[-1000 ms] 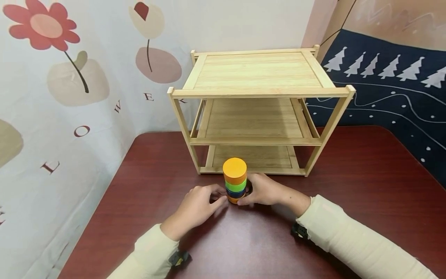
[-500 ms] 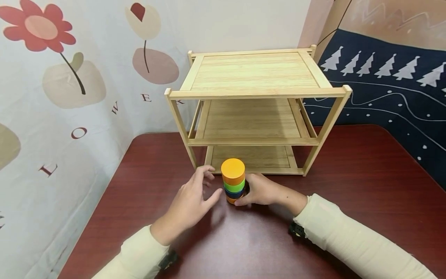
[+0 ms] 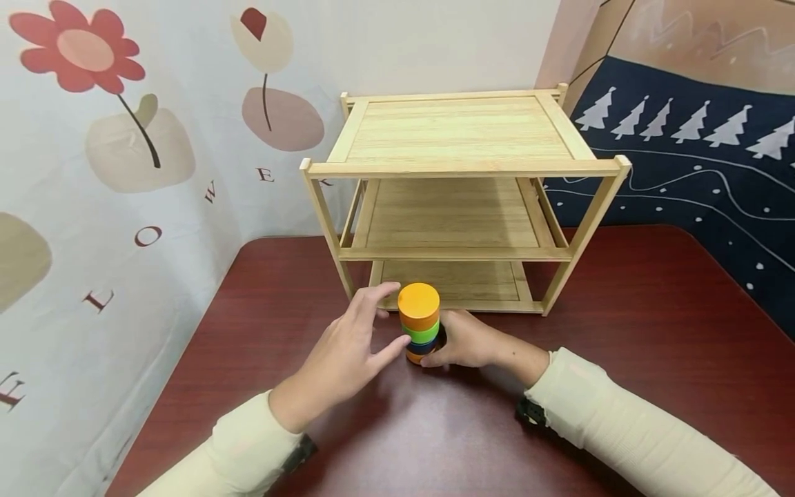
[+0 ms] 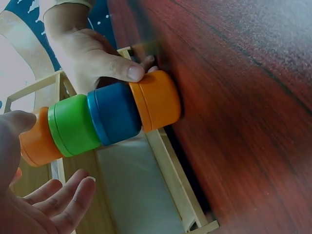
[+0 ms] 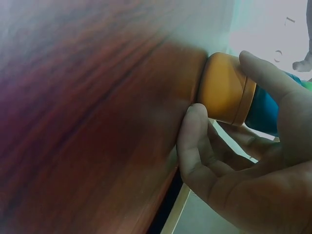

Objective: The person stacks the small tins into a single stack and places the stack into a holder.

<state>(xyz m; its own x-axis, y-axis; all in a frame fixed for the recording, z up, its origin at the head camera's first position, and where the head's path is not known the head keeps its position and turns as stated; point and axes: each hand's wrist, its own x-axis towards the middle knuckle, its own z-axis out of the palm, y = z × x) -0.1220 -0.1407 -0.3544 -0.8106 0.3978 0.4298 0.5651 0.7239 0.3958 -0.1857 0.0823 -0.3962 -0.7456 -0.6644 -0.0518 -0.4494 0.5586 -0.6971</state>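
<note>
A tower of small round jars stands upright on the table in the head view. From the top come an orange jar (image 3: pixel 419 301), a green jar (image 3: pixel 421 334), a blue jar (image 4: pixel 115 112) and another orange jar (image 4: pixel 156 100). My right hand (image 3: pixel 473 338) holds the bottom orange jar, its thumb and curled fingers about the base. On the other side, my left hand (image 3: pixel 343 352) is spread beside the upper jars. Its thumb overlaps the top orange jar in the left wrist view; whether it touches, I cannot tell. The remaining left fingers are apart from the jars.
Just behind the tower stands a wooden three-tier shelf (image 3: pixel 456 168) with flat panels. The dark red table (image 3: pixel 261 290) runs under everything. A flower-printed cloth (image 3: pixel 211 90) hangs at the left, and a dark cloth with white trees (image 3: pixel 683 172) at the right.
My left hand has lifted from beside the lower jars, spread its fingers, and come in beside the top of the tower. The right hand and the jars stay in place.
</note>
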